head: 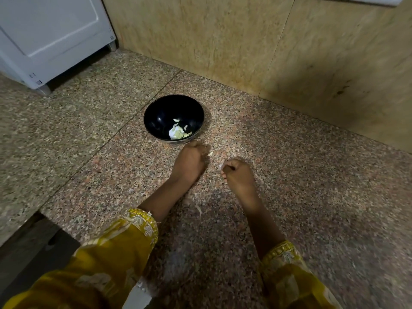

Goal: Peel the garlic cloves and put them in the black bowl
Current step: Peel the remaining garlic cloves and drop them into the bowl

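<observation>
The speckled pink-grey granite counter [289, 175] meets a beige stone wall [223, 41], and a white appliance [49, 36] stands at the far left. Two yellow embroidered sleeves [124, 248] come from below. The round glossy black bowl [156, 112] stands on the counter, with pale peeled garlic cloves [177, 132] inside. The left hand [189, 162] is just beside the bowl, fingers curled; a small pale piece [210, 153] is at its tips, but I cannot tell if it is held. The right hand [238, 177] pinches a whitish garlic clove [221, 167]. A thin peel [199, 211] lies between the forearms.
</observation>
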